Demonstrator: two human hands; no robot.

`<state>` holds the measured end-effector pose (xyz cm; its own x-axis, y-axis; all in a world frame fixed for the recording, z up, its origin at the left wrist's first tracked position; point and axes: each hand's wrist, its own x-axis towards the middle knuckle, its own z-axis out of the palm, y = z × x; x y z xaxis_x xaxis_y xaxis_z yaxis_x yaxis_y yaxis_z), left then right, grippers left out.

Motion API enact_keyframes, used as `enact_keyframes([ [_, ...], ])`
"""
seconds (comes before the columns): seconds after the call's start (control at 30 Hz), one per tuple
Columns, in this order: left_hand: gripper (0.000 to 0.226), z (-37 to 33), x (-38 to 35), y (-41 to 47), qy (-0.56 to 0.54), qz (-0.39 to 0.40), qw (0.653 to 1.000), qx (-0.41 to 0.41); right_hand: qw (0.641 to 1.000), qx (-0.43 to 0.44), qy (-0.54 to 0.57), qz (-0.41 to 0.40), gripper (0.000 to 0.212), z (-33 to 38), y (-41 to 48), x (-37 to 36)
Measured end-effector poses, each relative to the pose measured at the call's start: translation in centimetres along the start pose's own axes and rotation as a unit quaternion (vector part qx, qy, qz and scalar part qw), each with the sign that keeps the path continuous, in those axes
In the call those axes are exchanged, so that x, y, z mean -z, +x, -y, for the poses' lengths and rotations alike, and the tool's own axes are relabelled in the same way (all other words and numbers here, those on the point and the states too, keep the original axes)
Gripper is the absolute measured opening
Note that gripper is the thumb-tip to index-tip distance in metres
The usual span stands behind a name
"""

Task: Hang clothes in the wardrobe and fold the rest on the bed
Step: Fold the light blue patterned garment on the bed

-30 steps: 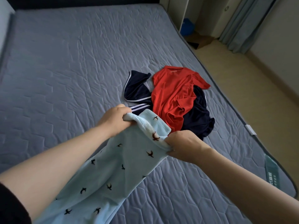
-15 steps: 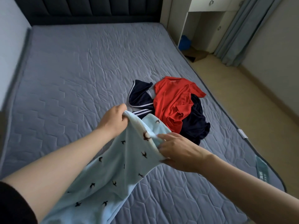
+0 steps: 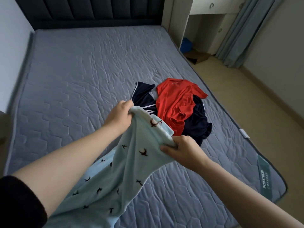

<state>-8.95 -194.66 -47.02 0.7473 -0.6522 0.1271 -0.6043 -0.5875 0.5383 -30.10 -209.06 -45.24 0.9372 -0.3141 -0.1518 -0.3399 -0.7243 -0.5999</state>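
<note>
A light blue garment with small dark birds (image 3: 115,171) hangs over the near part of the grey quilted bed (image 3: 74,79). My left hand (image 3: 119,116) grips its top edge on the left. The right end of that same edge is pinched by my right hand (image 3: 182,149). Beyond my hands a red shirt (image 3: 176,104) lies crumpled on top of a navy garment with white stripes (image 3: 197,125), right of the bed's middle.
A dark padded headboard (image 3: 92,12) closes the far end of the bed. Right of the bed are a pale cabinet with a drawer (image 3: 212,7), a blue object (image 3: 186,45) and a cardboard box (image 3: 197,56) on the floor, and a grey-blue curtain (image 3: 243,30).
My view has tilted up, so the headboard now shows. My right hand loosened half a second ago and has gripped the blue garment's edge again.
</note>
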Motion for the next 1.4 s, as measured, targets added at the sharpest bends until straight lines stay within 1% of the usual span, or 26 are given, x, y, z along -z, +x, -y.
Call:
enact_keyframes([
  [0.07, 0.029, 0.3, -1.9, 0.1, -0.030, -0.015, 0.999, 0.014, 0.999, -0.012, -0.015, 0.034, 0.039, -1.3, 0.8, -0.4],
  [0.17, 0.051, 0.0, -4.8, 1.6, -0.097, -0.043, 0.994, 0.029, 0.998, -0.037, -0.046, 0.010, 0.034, -4.5, 3.5, -0.5],
  [0.27, 0.047, 1.0, -8.1, 4.1, -0.079, -0.022, 0.994, 0.066, 0.996, -0.084, -0.017, -0.037, 0.030, -8.5, 7.6, -0.9],
  [0.33, 0.039, 3.0, -11.3, 5.0, -0.017, 0.019, 0.991, 0.132, 0.993, -0.114, 0.012, -0.010, 0.009, -11.9, 11.0, -2.3],
  [0.37, 0.033, 4.3, -13.0, 4.5, 0.005, 0.042, 0.986, 0.164, 0.991, -0.129, 0.019, 0.022, 0.023, -13.4, 12.3, -3.3],
  [0.4, 0.028, 5.4, -14.4, 3.5, 0.012, 0.065, 0.981, 0.181, 0.989, -0.136, 0.022, 0.057, 0.047, -14.8, 13.3, -4.4],
  [0.43, 0.025, 6.8, -16.1, 2.1, 0.010, 0.087, 0.978, 0.190, 0.986, -0.139, 0.031, 0.083, 0.066, -16.4, 14.0, -6.0],
  [0.47, 0.024, 7.9, -17.2, 0.6, 0.011, 0.109, 0.975, 0.192, 0.984, -0.145, 0.031, 0.095, 0.076, -17.3, 14.2, -7.2],
  [0.5, 0.025, 9.1, -18.2, -1.1, 0.018, 0.138, 0.969, 0.203, 0.982, -0.154, 0.024, 0.109, 0.077, -18.2, 14.1, -8.6],
  [0.53, 0.027, 10.4, -19.0, -2.7, 0.030, 0.168, 0.961, 0.219, 0.978, -0.169, 0.017, 0.125, 0.071, -19.1, 13.8, -10.3],
  [0.57, 0.031, 11.5, -19.5, -4.0, 0.040, 0.198, 0.951, 0.235, 0.973, -0.184, 0.014, 0.139, 0.059, -20.0, 13.4, -12.0],
  [0.63, 0.043, 13.5, -20.4, -6.1, 0.057, 0.251, 0.933, 0.250, 0.964, -0.218, 0.019, 0.150, 0.027, -20.8, 11.9, -15.1],
  [0.67, 0.050, 14.4, -20.9, -7.0, 0.070, 0.274, 0.926, 0.249, 0.957, -0.244, 0.022, 0.153, 0.020, -21.1, 11.2, -16.6],
  [0.73, 0.060, 15.6, -21.8, -8.4, 0.107, 0.313, 0.913, 0.239, 0.934, -0.307, 0.040, 0.177, 0.020, -21.4, 9.7, -19.5],
  [0.77, 0.060, 16.1, -22.2, -9.1, 0.123, 0.323, 0.908, 0.236, 0.915, -0.343, 0.082, 0.194, 0.019, -21.3, 9.1, -21.1],
  [0.8, 0.057, 16.5, -22.6, -9.6, 0.135, 0.321, 0.908, 0.233, 0.894, -0.375, 0.137, 0.205, 0.020, -21.0, 8.6, -22.4],
  [0.87, 0.042, 17.6, -23.2, -10.3, 0.142, 0.299, 0.914, 0.235, 0.852, -0.415, 0.249, 0.201, 0.020, -19.8, 7.9, -25.2],
  [0.93, 0.022, 18.6, -23.6, -10.7, 0.117, 0.273, 0.925, 0.235, 0.841, -0.423, 0.287, 0.175, 0.019, -18.8, 7.7, -27.5],
  [1.0, 0.011, 19.3, -23.5, -10.6, 0.068, 0.222, 0.940, 0.250, 0.826, -0.440, 0.326, 0.132, 0.017, -17.9, 7.4, -29.1],
  [1.03, 0.010, 19.8, -23.2, -10.6, 0.052, 0.187, 0.943, 0.269, 0.812, -0.455, 0.350, 0.102, 0.018, -17.5, 7.2, -29.7],
  [1.1, 0.017, 21.1, -22.2, -9.9, 0.056, 0.127, 0.939, 0.313, 0.787, -0.476, 0.388, 0.053, 0.020, -16.9, 6.8, -30.3],
  [1.17, 0.018, 23.0, -20.7, -9.3, 0.082, 0.109, 0.933, 0.332, 0.762, -0.474, 0.441, 0.025, 0.018, -15.8, 6.5, -30.7],
  [1.23, 0.016, 24.7, -19.6, -8.7, 0.097, 0.117, 0.932, 0.330, 0.744, -0.463, 0.480, 0.031, 0.012, -14.6, 7.0, -31.2],
  [1.27, 0.020, 25.4, -19.3, -8.5, 0.092, 0.133, 0.929, 0.333, 0.747, -0.459, 0.478, 0.054, 0.011, -14.1, 7.3, -31.5],
  [1.33, 0.035, 26.3, -19.4, -8.5, 0.070, 0.191, 0.914, 0.350, 0.762, -0.458, 0.448, 0.096, 0.015, -13.0, 7.8, -32.6],
  [1.4, 0.050, 26.6, -19.8, -9.5, 0.072, 0.253, 0.895, 0.359, 0.761, -0.485, 0.419, 0.099, 0.018, -12.2, 7.9, -33.8],
])
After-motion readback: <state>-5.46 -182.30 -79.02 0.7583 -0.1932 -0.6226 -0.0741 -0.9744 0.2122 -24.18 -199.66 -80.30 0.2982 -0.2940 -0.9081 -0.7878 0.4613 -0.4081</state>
